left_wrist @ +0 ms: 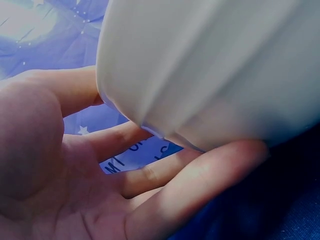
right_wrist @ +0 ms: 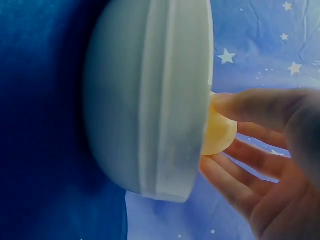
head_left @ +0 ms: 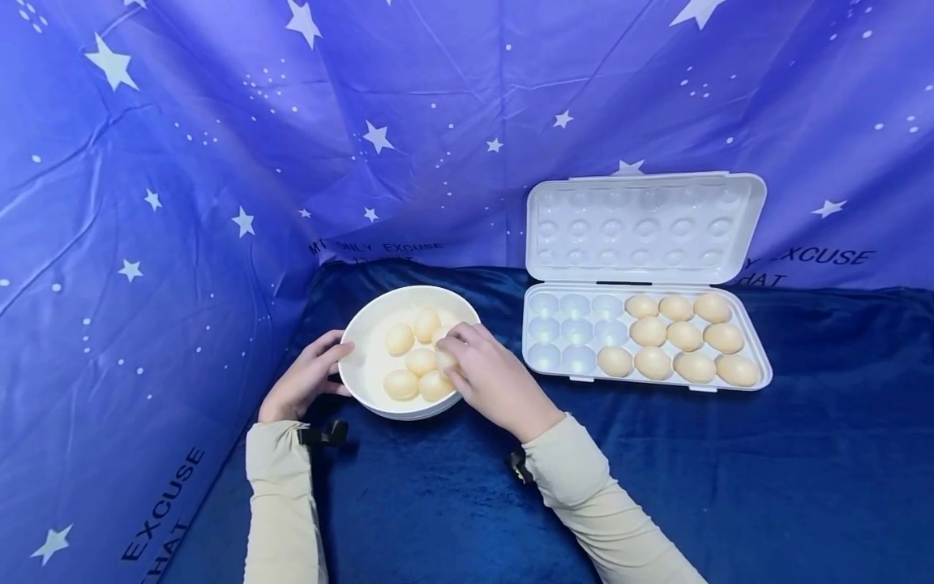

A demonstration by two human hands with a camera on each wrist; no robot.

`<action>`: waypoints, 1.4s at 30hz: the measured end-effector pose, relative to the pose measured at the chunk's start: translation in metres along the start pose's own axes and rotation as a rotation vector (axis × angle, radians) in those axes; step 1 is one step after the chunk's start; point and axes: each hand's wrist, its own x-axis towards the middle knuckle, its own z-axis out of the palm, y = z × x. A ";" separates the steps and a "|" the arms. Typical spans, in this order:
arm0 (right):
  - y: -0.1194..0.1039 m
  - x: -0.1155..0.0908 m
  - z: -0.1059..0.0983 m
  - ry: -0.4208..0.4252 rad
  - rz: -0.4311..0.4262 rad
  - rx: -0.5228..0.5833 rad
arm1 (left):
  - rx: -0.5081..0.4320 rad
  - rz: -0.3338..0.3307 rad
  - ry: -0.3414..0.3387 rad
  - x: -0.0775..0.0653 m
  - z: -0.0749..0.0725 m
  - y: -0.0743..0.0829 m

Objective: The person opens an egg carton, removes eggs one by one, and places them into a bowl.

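Nearest me are two pale sleeves [head_left: 284, 503], coming in from about 7 and 5 o'clock over a dark blue cloth [head_left: 467, 503], with a black strap [head_left: 314, 437] at the left cuff. The left hand [head_left: 302, 380] grips the bowl [head_left: 370, 353] at its 9 o'clock, thumb at the rim and fingers spread under the outer wall. I judge the bowl light and stiff, its smooth wall a little slick, so that hold at rim and wall looks a good one. Whether its base rests on the cloth I cannot tell.

At the bowl's 3 o'clock, the right hand [head_left: 485, 377] is closed narrow, pinching one egg [right_wrist: 222, 132] between thumb and fingers, just at the rim. More eggs [head_left: 399, 339] lie loose inside, several touching. I'd expect each to be light, hard-shelled, smooth enough to slip, and fragile if real; I'd take one round its widest part with soft, spread fingertips and spare it knocks against the rim.

Farther off, at 3 o'clock from the bowl, sits the open carton [head_left: 541, 331], ten eggs in cups toward its 3 o'clock side, pale cups showing toward 9. Its lid [head_left: 642, 235] stands raised at 12, against a starry curtain [head_left: 438, 150].
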 end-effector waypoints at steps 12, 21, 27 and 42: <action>0.000 -0.004 0.010 -0.063 0.012 -0.059 | -0.003 -0.017 0.007 -0.001 0.001 0.001; 0.002 -0.006 0.014 -0.050 -0.078 -0.097 | -0.021 -0.008 -0.002 -0.004 0.002 -0.001; 0.004 -0.007 0.013 -0.042 -0.088 -0.093 | -0.024 0.002 -0.008 -0.005 0.003 0.000; 0.019 -0.018 -0.014 -0.024 -0.031 0.067 | -0.027 -0.006 -0.001 -0.004 0.004 -0.001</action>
